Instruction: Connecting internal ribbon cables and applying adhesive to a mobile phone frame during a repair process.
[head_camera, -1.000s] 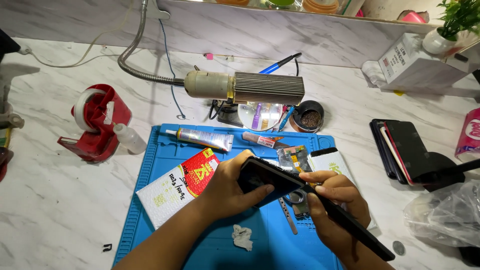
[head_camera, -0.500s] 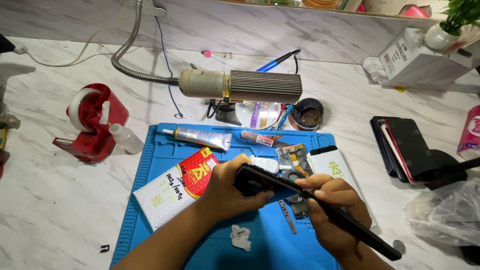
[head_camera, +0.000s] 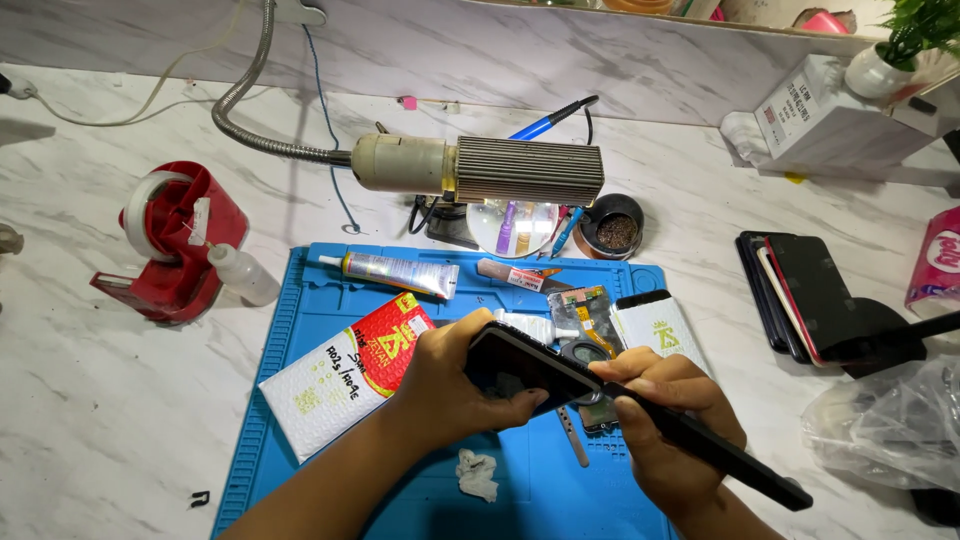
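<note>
Over the blue mat's (head_camera: 300, 400) near edge, the left hand (head_camera: 445, 385) grips a black phone (head_camera: 525, 368) — the right hand (head_camera: 665, 425) is closed round a long black tool (head_camera: 720, 455) touching it

Place: a small phone repair workbench.
Surface: blue work mat (head_camera: 300, 400) at lower centre on a marble-look table (head_camera: 90, 400).
Tools: gooseneck lamp (head_camera: 480, 168) at upper centre, glue tube (head_camera: 395, 272), red tape dispenser (head_camera: 175, 240) at left.
Stock: stacked phones (head_camera: 800, 295) at right.
</note>
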